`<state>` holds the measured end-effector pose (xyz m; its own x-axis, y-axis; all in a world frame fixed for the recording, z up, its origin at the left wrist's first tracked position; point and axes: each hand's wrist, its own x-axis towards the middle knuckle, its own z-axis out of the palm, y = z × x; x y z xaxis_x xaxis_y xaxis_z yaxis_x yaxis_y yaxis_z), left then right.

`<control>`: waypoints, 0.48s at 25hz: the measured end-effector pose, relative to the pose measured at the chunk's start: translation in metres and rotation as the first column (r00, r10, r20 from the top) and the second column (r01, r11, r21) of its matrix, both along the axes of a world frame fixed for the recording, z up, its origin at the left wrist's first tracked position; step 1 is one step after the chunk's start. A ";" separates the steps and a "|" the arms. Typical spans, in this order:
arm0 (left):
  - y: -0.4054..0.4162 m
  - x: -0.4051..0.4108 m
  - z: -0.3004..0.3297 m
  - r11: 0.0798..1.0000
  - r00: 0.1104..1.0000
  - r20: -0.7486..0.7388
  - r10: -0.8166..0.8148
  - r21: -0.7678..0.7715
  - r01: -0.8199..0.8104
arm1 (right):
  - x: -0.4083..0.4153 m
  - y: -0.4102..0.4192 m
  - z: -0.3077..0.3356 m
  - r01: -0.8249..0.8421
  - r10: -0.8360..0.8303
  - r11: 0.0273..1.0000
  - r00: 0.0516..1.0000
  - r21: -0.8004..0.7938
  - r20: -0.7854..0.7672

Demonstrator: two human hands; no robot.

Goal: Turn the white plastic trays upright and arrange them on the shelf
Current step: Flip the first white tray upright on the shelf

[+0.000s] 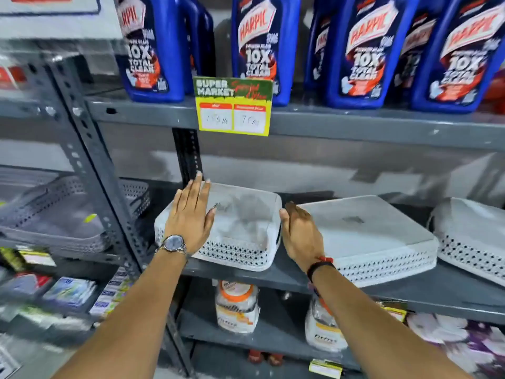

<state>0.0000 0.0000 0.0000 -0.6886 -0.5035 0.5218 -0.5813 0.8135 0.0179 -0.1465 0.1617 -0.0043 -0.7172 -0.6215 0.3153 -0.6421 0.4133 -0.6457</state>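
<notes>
Starting at the far left, a grey tray sits on the next rack over, left of the grey post. Right of the post comes the shelf with three white trays, all flipped bottom-up so far. The first tray is just right of the post, perforated sides facing out, dusty base on top. The left hand lies flat and open on its left part, fingers spread, watch on the wrist, not gripping anything. The right hand is pressed against that tray's right side, in the gap before the second tray; fingers look loosely straight, but whether they curl under the rim I can't tell. Second tray sits just beside the first, third tray further right, cut off by the frame edge. One level up from the trays, a yellow price tag hangs under a row of blue Harpic bottles. Below the trays there are white packs.
</notes>
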 end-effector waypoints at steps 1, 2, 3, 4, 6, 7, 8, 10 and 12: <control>-0.017 -0.004 -0.008 0.999 1.000 -0.008 0.018 0.044 -0.018 | -0.005 -0.014 -0.006 0.018 -0.018 1.000 0.995 -0.002 0.102; -0.034 -0.006 -0.011 0.994 0.999 0.000 0.044 0.105 -0.044 | -0.008 -0.027 -0.012 0.045 -0.047 0.999 0.984 0.016 0.170; -0.056 -0.010 -0.020 0.987 0.996 0.020 0.083 0.136 -0.085 | -0.015 -0.043 -0.018 0.070 -0.081 0.996 0.967 0.057 0.242; -0.073 -0.012 -0.025 0.967 0.988 0.075 0.133 0.207 -0.146 | -0.022 -0.054 -0.024 0.083 -0.115 0.990 0.946 0.117 0.304; -0.104 -0.018 -0.034 0.901 0.970 0.140 0.199 0.363 -0.238 | -0.037 -0.076 -0.039 0.107 -0.183 0.968 0.918 0.225 0.352; -0.123 -0.020 -0.041 0.859 0.959 0.153 0.237 0.429 -0.280 | -0.046 -0.085 -0.047 0.130 -0.212 0.967 0.889 0.220 0.406; -0.142 -0.024 -0.046 0.812 0.945 0.194 0.262 0.484 -0.325 | -0.050 -0.094 -0.052 0.148 -0.235 0.966 0.844 0.212 0.482; -0.169 -0.031 -0.057 0.693 0.920 0.269 0.287 0.604 -0.393 | -0.060 -0.107 -0.063 0.186 -0.238 0.971 0.763 0.149 0.601; -0.180 -0.039 -0.064 0.534 0.917 0.208 0.340 0.760 -0.370 | -0.062 -0.115 -0.071 0.200 -0.286 0.957 0.746 0.208 0.601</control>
